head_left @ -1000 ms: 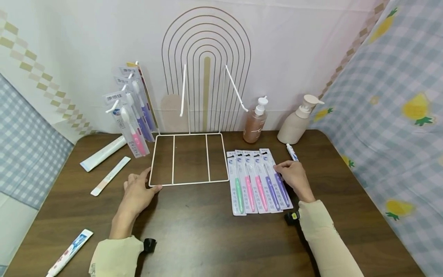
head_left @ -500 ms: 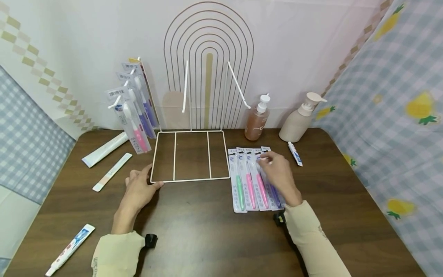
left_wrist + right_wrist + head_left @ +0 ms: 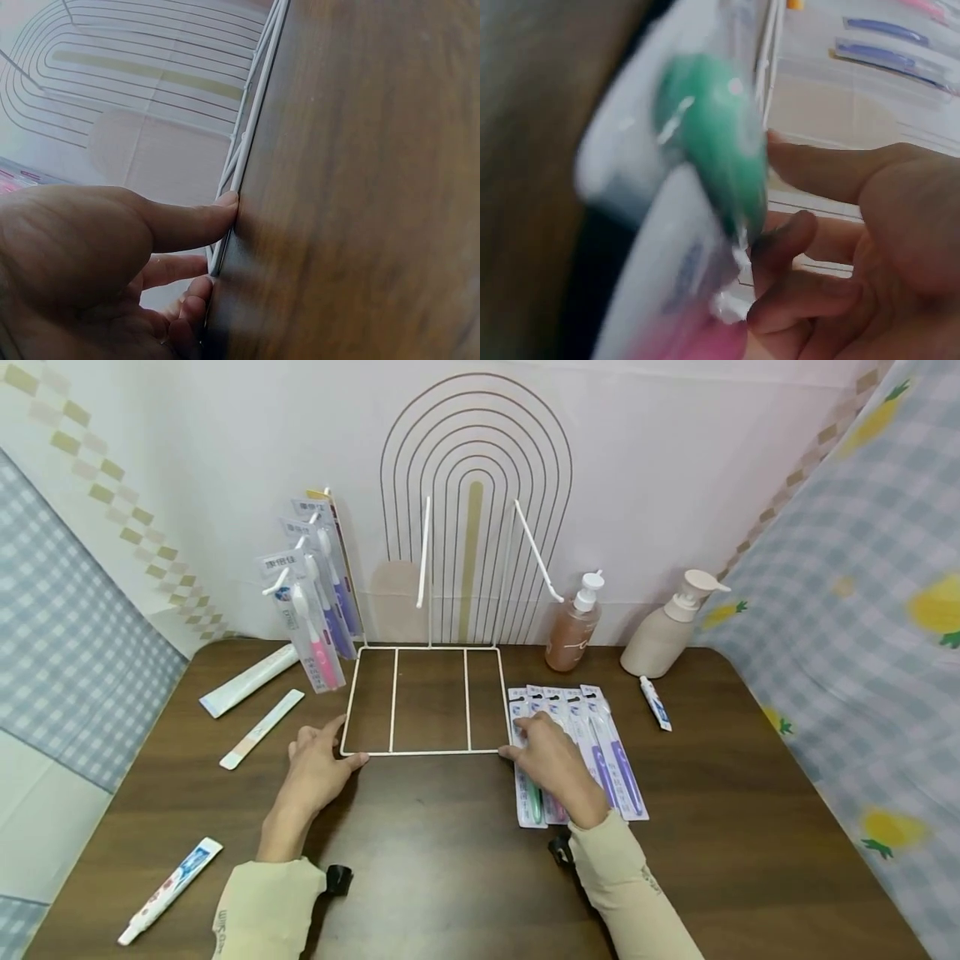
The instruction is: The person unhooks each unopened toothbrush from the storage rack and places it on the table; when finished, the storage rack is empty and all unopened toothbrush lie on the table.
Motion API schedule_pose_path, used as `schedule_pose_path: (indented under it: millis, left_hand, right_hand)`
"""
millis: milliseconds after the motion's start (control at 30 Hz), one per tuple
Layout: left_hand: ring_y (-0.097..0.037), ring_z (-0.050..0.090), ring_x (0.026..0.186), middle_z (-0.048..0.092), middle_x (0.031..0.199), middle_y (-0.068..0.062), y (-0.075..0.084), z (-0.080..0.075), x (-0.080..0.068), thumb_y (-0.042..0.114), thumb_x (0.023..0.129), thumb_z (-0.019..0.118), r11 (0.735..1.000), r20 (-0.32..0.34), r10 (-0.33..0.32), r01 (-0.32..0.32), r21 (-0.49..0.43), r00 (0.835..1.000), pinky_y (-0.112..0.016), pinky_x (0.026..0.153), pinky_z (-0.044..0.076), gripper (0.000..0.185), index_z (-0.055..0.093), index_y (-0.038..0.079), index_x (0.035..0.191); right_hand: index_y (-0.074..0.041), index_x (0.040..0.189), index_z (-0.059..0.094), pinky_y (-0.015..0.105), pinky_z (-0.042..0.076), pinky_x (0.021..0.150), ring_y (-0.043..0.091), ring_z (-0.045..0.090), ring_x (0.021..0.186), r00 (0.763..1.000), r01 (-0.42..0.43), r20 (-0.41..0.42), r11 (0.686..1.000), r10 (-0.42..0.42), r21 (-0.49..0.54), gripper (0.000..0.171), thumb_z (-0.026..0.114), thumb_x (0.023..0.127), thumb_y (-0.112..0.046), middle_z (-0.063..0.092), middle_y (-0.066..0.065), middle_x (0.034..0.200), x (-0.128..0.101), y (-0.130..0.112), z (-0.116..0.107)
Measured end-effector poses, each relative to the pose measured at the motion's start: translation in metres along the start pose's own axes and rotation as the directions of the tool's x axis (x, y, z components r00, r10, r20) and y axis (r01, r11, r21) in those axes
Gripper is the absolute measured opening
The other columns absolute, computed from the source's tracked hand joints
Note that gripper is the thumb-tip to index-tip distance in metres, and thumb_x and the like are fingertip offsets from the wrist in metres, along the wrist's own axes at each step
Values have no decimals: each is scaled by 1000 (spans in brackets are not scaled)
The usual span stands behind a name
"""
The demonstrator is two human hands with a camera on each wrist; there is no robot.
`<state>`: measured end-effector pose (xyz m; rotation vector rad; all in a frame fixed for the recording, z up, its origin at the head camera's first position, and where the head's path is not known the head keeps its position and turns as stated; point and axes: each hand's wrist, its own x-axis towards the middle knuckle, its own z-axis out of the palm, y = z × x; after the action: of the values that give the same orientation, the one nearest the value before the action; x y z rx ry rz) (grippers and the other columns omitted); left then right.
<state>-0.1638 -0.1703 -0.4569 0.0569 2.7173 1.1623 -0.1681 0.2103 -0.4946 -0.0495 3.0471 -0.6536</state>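
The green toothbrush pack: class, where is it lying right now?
In the head view, the green toothbrush pack lies leftmost in the row of packs, right of the white wire rack, partly under the right hand.

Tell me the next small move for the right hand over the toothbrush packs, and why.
Probably pinch the green toothbrush pack and lift it: the right hand already rests on that leftmost pack, the left hand steadies the wire rack, and its two hooks hang bare.
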Motion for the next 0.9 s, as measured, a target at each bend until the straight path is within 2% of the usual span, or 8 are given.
schedule_pose_path:
  millis: [267,467,567,733,800,900]
  left_hand:
    - [-48,39,127,48,143,-35,1,0,2,24,106,79,1000,-15,10,-10,-5,1000,-67,111,43,83,41,-2,174]
    - [-47,40,121,50,136,-33,-1,-1,1,22,105,80,1000,-41,23,-23,-3,999,-63,108,41,81,43,-5,172]
    - [-50,43,127,52,138,-33,-1,-3,2,27,105,81,1000,-27,4,-4,1,1000,-65,113,43,84,41,-4,173]
    - [-51,54,141,57,146,-35,-18,-9,15,37,107,79,999,-3,-31,31,-26,1000,-71,122,47,95,29,-3,178]
    - [-48,61,137,61,145,-32,-22,-15,18,39,108,79,999,-53,-34,33,-21,998,-68,118,52,95,29,-4,177]
    - [-45,63,131,62,143,-31,-4,-33,7,35,109,78,998,-144,-46,38,-60,989,-62,112,54,90,33,-5,175]
  right_hand:
    - [-13,155,73,52,60,96,28,68,107,997,-61,45,998,60,29,66,93,97,-39,73,13,130,2,-3,-1]
    - [-17,154,75,46,56,86,27,66,103,996,-73,47,997,72,15,62,92,99,-39,72,15,135,3,-8,-1]
    - [-17,153,75,44,56,86,27,66,103,996,-81,44,996,80,23,60,91,99,-39,72,16,137,4,-8,-1]
    - [-18,152,76,48,59,89,28,69,107,996,-84,43,996,83,23,59,91,99,-40,73,17,140,4,-7,-1]
    - [-18,152,76,50,59,90,29,69,109,996,-83,46,996,81,25,59,90,100,-40,73,17,141,4,-7,-1]
    - [-18,152,76,50,59,91,29,69,109,996,-81,50,996,80,27,58,90,100,-40,73,17,141,3,-7,-1]
